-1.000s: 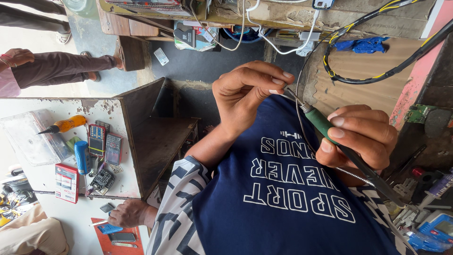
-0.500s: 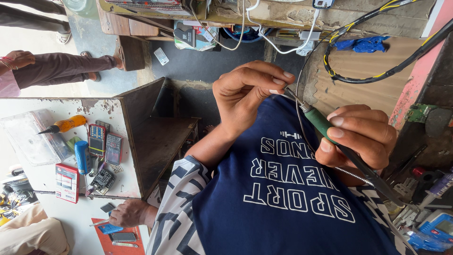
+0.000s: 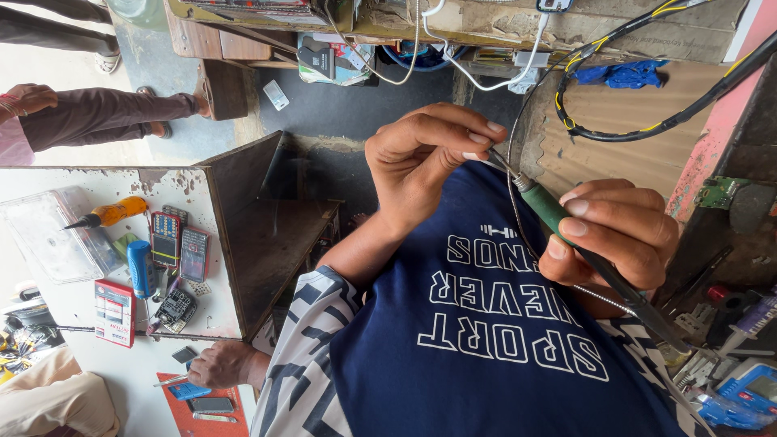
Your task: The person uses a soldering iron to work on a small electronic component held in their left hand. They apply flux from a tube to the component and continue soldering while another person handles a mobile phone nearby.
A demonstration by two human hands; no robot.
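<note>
My left hand (image 3: 425,162) is raised in front of my navy printed T-shirt (image 3: 486,348), its fingertips pinched on a thin pale wire (image 3: 484,159). My right hand (image 3: 619,235) grips a soldering iron with a green handle (image 3: 549,209) and a dark cord end trailing to the lower right. The iron's metal tip meets the wire right at my left fingertips. What the wire joins to is hidden by my fingers.
A white counter (image 3: 48,311) at left carries an orange screwdriver (image 3: 109,214), a blue-handled tool (image 3: 139,269), small phones (image 3: 180,243) and a circuit board. Another person's hand (image 3: 217,364) works over an orange mat. Cables, a black-yellow wire bundle (image 3: 639,129) and cluttered tools sit at right.
</note>
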